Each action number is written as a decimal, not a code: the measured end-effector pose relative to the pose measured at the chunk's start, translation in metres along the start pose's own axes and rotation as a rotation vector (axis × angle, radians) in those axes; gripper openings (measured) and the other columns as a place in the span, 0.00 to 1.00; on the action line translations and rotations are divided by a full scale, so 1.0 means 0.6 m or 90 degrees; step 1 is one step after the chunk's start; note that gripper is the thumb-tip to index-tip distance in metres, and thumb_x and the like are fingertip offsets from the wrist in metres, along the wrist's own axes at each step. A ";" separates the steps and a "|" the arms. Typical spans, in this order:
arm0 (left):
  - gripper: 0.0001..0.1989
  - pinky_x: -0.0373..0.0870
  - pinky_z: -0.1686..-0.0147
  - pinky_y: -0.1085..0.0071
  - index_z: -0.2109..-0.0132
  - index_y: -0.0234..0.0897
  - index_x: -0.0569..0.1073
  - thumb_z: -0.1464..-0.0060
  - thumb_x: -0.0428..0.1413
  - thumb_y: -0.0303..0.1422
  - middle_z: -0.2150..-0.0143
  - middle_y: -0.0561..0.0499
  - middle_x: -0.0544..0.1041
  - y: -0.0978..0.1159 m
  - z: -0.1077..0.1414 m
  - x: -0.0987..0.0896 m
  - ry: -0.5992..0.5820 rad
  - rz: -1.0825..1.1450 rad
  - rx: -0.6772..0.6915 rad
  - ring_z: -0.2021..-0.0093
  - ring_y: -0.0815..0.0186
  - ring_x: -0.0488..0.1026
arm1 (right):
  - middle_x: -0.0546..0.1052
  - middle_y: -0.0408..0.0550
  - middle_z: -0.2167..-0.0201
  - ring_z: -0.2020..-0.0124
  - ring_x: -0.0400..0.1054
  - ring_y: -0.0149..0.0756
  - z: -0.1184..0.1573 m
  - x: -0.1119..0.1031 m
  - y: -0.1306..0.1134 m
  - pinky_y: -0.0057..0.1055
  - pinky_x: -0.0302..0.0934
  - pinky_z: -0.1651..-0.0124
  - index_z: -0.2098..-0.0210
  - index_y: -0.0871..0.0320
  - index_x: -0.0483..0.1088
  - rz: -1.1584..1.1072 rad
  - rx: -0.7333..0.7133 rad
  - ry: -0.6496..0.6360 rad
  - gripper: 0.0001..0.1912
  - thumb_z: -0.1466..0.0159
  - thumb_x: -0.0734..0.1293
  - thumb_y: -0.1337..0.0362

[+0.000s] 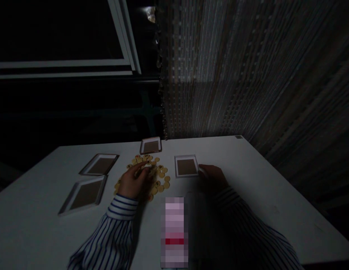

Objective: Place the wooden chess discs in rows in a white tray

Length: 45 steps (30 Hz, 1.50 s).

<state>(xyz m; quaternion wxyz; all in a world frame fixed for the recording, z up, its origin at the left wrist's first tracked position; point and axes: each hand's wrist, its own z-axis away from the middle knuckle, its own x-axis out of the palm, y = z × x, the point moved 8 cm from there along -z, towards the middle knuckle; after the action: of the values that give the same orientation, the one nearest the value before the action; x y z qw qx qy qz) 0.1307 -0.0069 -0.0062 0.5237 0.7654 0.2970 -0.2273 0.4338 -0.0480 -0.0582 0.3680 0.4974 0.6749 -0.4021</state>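
My left hand point(133, 180) is over a spread of small round yellowish discs point(162, 174), some with dark or red marks. Its thumb and forefinger curve towards each other, and anything between them is too small and dim to make out. To the right, my right hand point(213, 176) rests at the right edge of a light-framed tray point(176, 167) with a brown inside, its fingers closed on that edge. The discs lie loose on the white table, between this tray and the trays at the left.
Two more framed trays, one brown-rimmed point(88, 165) and one pale point(68, 201), lie at the left on the white table point(36, 225). Another tray point(142, 146) stands at the back edge. A pixelated upright patch covers the front middle. Behind hangs a string curtain point(202, 75).
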 end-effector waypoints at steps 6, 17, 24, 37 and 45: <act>0.19 0.66 0.52 0.64 0.56 0.38 0.73 0.50 0.50 0.43 0.55 0.47 0.75 -0.027 0.018 -0.019 0.018 -0.003 -0.013 0.53 0.60 0.70 | 0.75 0.52 0.58 0.58 0.68 0.37 -0.005 -0.018 -0.012 0.33 0.59 0.54 0.56 0.61 0.68 -0.045 -0.017 0.047 0.17 0.39 0.56 0.60; 0.19 0.66 0.53 0.65 0.57 0.36 0.73 0.50 0.49 0.43 0.55 0.46 0.75 -0.046 0.023 -0.040 0.031 -0.004 -0.025 0.54 0.60 0.71 | 0.75 0.51 0.60 0.58 0.67 0.37 -0.025 -0.071 -0.089 0.35 0.58 0.53 0.58 0.61 0.69 -0.127 -0.055 0.079 0.15 0.40 0.58 0.62; 0.18 0.66 0.53 0.64 0.56 0.36 0.72 0.49 0.47 0.41 0.56 0.46 0.75 -0.035 -0.002 -0.005 0.012 0.017 0.008 0.55 0.61 0.71 | 0.74 0.49 0.58 0.56 0.66 0.36 -0.036 -0.080 -0.152 0.34 0.57 0.53 0.57 0.59 0.68 -0.135 -0.100 0.051 0.14 0.40 0.59 0.63; 0.17 0.65 0.53 0.66 0.56 0.36 0.72 0.47 0.46 0.38 0.57 0.46 0.75 -0.065 -0.003 0.021 -0.004 -0.098 0.091 0.56 0.62 0.71 | 0.76 0.47 0.62 0.60 0.67 0.34 -0.082 -0.033 -0.239 0.31 0.56 0.55 0.59 0.58 0.70 -0.111 -0.141 -0.046 0.13 0.40 0.58 0.63; 0.15 0.64 0.53 0.65 0.56 0.35 0.72 0.47 0.45 0.34 0.58 0.46 0.76 -0.066 -0.003 0.030 -0.002 -0.164 0.119 0.56 0.61 0.70 | 0.75 0.47 0.62 0.60 0.66 0.35 -0.127 0.014 -0.298 0.30 0.55 0.57 0.57 0.57 0.68 -0.051 -0.189 -0.162 0.14 0.39 0.58 0.62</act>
<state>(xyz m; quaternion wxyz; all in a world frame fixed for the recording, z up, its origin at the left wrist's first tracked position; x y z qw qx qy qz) 0.1161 0.0094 -0.0438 0.4170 0.7662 0.3692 -0.3206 0.2518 -0.0079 -0.0032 0.5033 0.3557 0.6939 -0.3723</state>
